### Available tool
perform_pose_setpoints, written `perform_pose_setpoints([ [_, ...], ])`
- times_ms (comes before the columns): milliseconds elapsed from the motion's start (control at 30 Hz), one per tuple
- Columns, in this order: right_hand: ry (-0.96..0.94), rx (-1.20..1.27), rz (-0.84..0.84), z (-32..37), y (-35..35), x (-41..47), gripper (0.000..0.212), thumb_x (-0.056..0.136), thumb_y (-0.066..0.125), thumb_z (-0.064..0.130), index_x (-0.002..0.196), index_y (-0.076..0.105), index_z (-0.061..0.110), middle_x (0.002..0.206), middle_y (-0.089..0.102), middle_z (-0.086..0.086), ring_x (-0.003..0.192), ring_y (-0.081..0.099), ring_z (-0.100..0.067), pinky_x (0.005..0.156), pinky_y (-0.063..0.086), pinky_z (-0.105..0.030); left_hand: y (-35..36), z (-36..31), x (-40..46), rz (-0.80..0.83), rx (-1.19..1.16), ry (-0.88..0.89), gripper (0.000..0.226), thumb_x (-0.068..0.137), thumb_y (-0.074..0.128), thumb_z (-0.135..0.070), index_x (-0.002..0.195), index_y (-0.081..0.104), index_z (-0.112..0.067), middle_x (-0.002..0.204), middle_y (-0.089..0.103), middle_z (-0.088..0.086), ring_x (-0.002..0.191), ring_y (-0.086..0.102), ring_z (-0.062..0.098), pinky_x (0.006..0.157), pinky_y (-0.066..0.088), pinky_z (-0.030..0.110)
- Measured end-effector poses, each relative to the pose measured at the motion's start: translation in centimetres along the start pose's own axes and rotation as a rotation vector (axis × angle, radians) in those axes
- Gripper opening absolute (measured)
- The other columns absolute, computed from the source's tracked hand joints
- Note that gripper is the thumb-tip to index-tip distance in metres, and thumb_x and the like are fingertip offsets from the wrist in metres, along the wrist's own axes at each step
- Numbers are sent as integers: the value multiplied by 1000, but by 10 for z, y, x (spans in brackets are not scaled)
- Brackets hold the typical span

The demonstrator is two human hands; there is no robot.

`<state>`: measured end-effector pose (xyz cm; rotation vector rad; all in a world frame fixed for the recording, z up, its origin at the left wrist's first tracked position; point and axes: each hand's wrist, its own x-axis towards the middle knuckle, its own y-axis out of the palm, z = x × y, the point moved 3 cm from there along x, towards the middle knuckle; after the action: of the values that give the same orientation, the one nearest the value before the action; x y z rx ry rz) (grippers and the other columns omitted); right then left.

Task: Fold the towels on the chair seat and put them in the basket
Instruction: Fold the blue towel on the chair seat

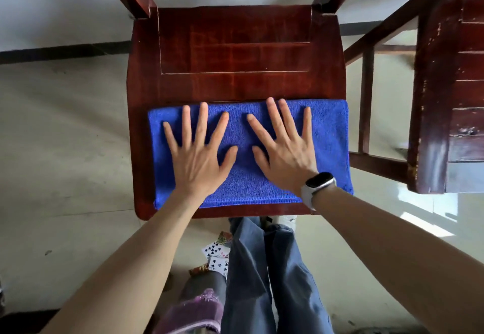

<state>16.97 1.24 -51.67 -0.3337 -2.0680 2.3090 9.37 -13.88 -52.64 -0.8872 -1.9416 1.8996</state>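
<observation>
A blue towel (330, 134), folded into a wide rectangle, was laid flat across the near half of a dark red wooden chair seat (235, 53), its stitched hem just short of the seat's near edge and its right end reaching slightly past the seat's right edge. Both hands were pressed palm-down on it, side by side. The left hand (197, 158) was spread on the towel's left half, fingers straight and wide apart; nothing was gripped. The right hand (285, 155) was spread likewise on the right half, fingertips near the towel's far fold, a white-strapped smartwatch (318, 183) worn at the wrist with its dark screen showing nothing readable. The far half of the seat was left bare up to the backrest posts. Pale floor (65, 129) was seen open to the left; a dark wooden frame (432, 97) stood close on the right. Playing cards (216, 255), clubs visible, were scattered on the floor beside blue trousers (262, 281) near the chair.
</observation>
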Motion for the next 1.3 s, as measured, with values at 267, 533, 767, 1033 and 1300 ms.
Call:
perform_pose_setpoints([
  [267,-8,33,11,-10,-8,0,55,87,38,41,141,33,27,149,30,-15,138,27,-34,108,12,-64,-8,2,1,-6,-23,-28,69,83,34,-60,144,20,-31,154,18,11,141,10,38,107,2,65],
  [533,222,-22,123,-70,-9,-8,54,93,27,39,144,26,21,150,25,-19,139,21,-37,110,17,-60,-11,36,2,31,-91,-175,69,86,26,-54,145,20,-19,154,11,18,142,5,37,112,7,58],
  [767,271,317,115,-78,-23,-10,51,94,30,25,144,25,15,153,16,-16,143,10,-31,115,8,-51,-19,28,-3,43,-102,-202,71,85,27,-55,146,16,-21,154,10,17,142,3,36,108,0,63],
  [1033,1076,693,-102,-85,-28,-55,24,87,53,11,109,53,1,112,55,-19,109,47,-33,91,32,-34,-16,-13,-44,112,-105,-112,67,83,32,-47,143,27,-18,151,22,18,140,15,36,107,11,63],
  [1300,1071,592,116,-89,-29,-46,26,89,52,18,110,52,3,119,53,-17,112,48,-35,96,35,-43,-13,-9,-47,152,-77,-126,64,84,35,-48,141,33,-17,150,25,18,138,23,39,107,17,61],
])
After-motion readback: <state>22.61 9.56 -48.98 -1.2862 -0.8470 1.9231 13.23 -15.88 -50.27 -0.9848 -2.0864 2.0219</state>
